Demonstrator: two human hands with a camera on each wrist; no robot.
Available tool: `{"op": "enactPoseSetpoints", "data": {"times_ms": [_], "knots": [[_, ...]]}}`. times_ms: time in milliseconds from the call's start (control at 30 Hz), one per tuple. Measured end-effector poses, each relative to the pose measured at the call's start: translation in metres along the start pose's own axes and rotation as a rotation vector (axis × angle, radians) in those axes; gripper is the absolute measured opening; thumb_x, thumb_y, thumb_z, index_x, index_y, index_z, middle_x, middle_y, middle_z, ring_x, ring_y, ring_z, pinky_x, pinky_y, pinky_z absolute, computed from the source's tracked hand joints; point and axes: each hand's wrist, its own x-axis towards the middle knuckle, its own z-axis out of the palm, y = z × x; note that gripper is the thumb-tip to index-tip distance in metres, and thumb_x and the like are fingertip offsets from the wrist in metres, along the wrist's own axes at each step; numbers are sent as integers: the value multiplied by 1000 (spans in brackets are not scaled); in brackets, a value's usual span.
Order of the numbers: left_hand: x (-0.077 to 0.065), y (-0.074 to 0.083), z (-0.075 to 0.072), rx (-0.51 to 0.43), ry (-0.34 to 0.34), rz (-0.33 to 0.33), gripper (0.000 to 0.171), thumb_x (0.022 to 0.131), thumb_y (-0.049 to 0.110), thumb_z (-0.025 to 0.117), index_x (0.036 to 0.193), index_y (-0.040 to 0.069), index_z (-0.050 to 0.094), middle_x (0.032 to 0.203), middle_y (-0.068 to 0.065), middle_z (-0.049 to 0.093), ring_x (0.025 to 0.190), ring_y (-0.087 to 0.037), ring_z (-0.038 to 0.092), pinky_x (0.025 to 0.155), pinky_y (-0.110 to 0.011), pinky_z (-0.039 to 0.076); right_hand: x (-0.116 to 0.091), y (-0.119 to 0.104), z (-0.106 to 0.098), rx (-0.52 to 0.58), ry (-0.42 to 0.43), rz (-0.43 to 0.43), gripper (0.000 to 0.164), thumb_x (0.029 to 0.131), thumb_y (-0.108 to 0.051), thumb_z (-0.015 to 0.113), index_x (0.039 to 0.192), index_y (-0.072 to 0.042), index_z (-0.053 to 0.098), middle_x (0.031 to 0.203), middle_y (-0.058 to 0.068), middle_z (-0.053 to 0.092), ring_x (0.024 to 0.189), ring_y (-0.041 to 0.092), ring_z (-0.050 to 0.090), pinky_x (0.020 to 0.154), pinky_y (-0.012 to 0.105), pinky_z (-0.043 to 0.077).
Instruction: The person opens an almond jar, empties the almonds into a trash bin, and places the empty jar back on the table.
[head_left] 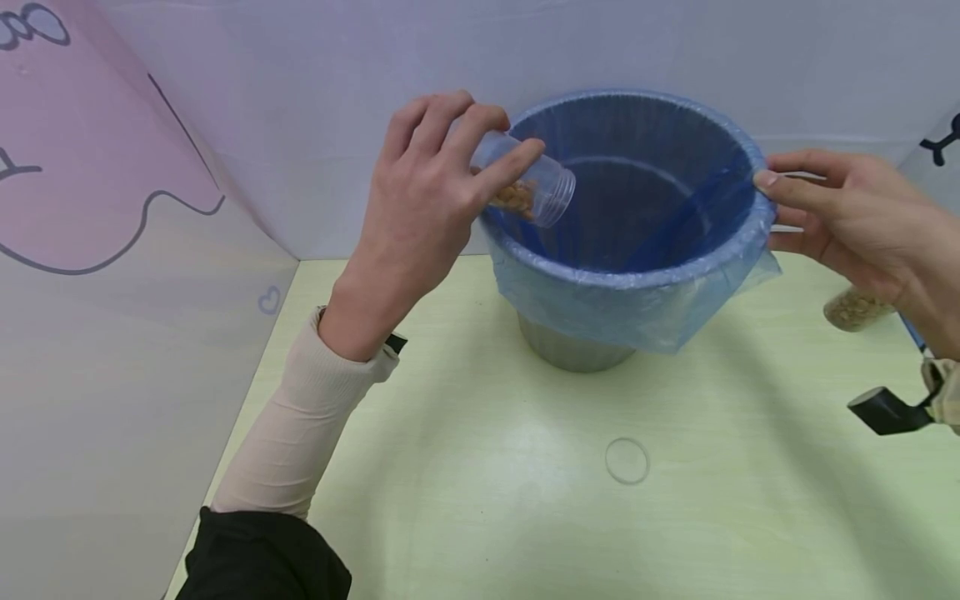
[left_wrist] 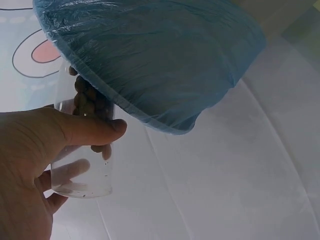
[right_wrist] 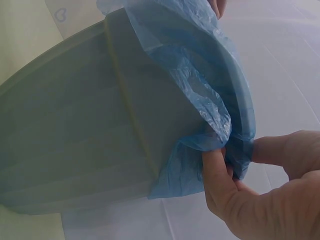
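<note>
- Left hand [head_left: 427,183]: fingers and thumb curled round a clear jar [head_left: 553,193], gap only as wide as the jar. Jar tipped, its open threaded mouth over the bin's left rim.
- Right hand [head_left: 862,204]: narrow grip, thumb and fingers pinching the far-right rim through the bag [head_left: 630,308].
- Jar was smooth, see-through and round-walled, with brown, nut-like lumps [head_left: 516,198] inside; their exact kind could not be told.
- Bin [head_left: 577,354] was round, grey and tapered towards its base on the table [head_left: 487,467]. Bag was thin, blue, shiny and crinkled, lining the inside and folded down over the rim in a loose skirt.
- Table was pale yellow-green; a thin ring [head_left: 627,462] lay on it in front of the bin.
- Left fingers hid part of the jar in the head view. Bag covered the bin's upper wall.
- A second container [head_left: 857,310], at right, was partly hidden behind the right hand; its contents were hard to make out.
</note>
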Motion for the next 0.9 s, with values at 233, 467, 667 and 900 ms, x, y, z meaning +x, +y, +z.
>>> {"op": "enactPoseSetpoints", "data": {"times_ms": [233,467,667,900], "knots": [[0,0,0,0,2,3,63,104,-14,34,125,29,75,118,-3,70,115,-27,60,106,-41,46,0,0,0,-10,6,0,42,101,-22,67,138,-14,50,109,-5,71,89,12,76,70,27,62],[1,1,0,1,8,3,61,104,-13,35,123,28,75,117,-3,70,114,-27,60,106,-41,46,0,1,-1,-16,5,2,48,101,-23,68,143,-14,47,111,-6,70,90,11,76,71,26,62],[1,1,0,-4,11,1,61,104,-13,34,122,28,76,116,-3,70,114,-27,60,107,-41,46,0,1,-1,-2,0,-7,45,102,-21,67,141,-13,48,112,-5,69,89,12,76,71,27,62],[1,2,0,-8,12,2,60,104,-13,35,120,27,77,115,-4,70,115,-27,60,107,-40,46,-2,0,1,-30,4,-12,41,103,-21,65,140,-15,49,111,-6,67,88,10,74,70,26,61]]}}
